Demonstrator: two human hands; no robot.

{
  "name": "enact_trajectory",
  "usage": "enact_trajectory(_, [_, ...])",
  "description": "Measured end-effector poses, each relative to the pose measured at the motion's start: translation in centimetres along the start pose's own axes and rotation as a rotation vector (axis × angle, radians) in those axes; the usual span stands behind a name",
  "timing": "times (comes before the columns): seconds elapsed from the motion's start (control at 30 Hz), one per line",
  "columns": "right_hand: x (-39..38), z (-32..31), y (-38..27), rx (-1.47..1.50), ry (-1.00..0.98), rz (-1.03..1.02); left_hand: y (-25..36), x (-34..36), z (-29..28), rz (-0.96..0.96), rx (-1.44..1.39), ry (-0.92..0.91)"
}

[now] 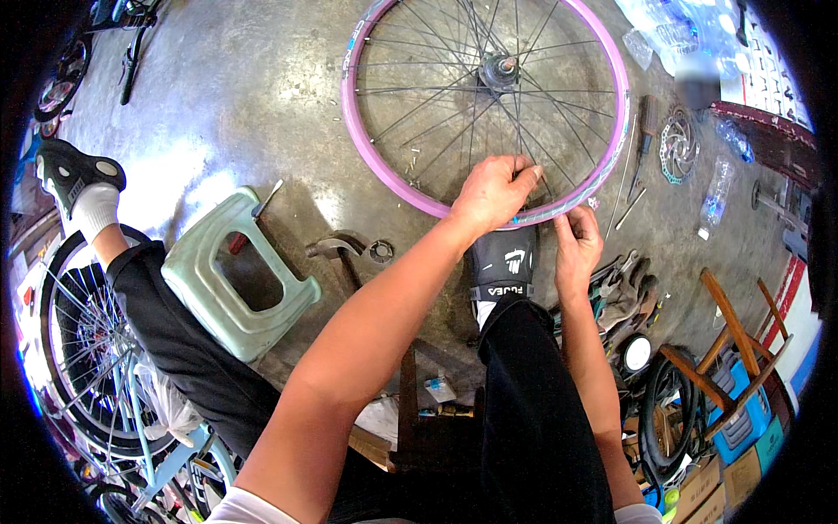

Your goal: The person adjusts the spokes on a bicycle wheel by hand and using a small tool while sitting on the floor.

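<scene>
A bicycle wheel with a pink rim (352, 109) lies on the floor ahead, dark spokes running to its black hub (498, 73). Inside its near edge, my left hand (491, 194) is closed, thumb and fingers pinched around a spoke; its wrist crosses over the rim. Just outside the rim, on the right, my right hand (580, 249) has its thumb and fingertips closed at the rim's outer edge. Whatever lies between those fingertips is too small to make out. A black shoe (506, 262) on my foot sits under the near rim.
Left of my arm stands a pale green stool (240, 271), with a hammer (336, 248) and a metal ring (381, 251) beside it. A brake disc (679, 147) and a screwdriver (644, 127) lie right of the wheel. Pliers and wrenches (621, 284) are piled beyond my right forearm.
</scene>
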State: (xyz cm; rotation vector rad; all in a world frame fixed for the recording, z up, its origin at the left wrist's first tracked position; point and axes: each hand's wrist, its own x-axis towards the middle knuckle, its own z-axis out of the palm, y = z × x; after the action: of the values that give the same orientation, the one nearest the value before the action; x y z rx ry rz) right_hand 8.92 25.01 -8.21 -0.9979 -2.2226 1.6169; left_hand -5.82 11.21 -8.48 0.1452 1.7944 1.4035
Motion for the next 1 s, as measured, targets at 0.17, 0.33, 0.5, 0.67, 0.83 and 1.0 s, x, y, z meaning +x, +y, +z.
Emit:
enact_trajectory(0.17, [0.03,-0.06,0.08,0.012,-0.012,0.006,-0.39,-0.01,0.13,0.002,0.01,0.018])
enact_trajectory(0.33, [0.07,-0.02,0.08,0.052,-0.015,0.005,-0.25,-0.06,-0.01,-0.015,-0.008,-0.019])
enact_trajectory(0.5, [0.01,0.02,0.62,0.065,0.0,0.028,0.41,-0.62,0.12,-0.088,-0.246,-0.047])
enact_trajectory(0.67, [0.13,0.07,0.3,0.077,-0.012,0.03,0.06,-0.47,0.12,-0.075,-0.255,-0.052])
enact_trajectory(0.83, [0.1,-0.03,0.26,0.088,-0.027,0.066,0.13,-0.51,0.4,-0.099,-0.281,-0.035])
enact_trajectory(1.0, [0.04,-0.04,0.66,0.089,-0.029,0.058,0.09,-0.56,0.61,-0.084,-0.265,-0.02])
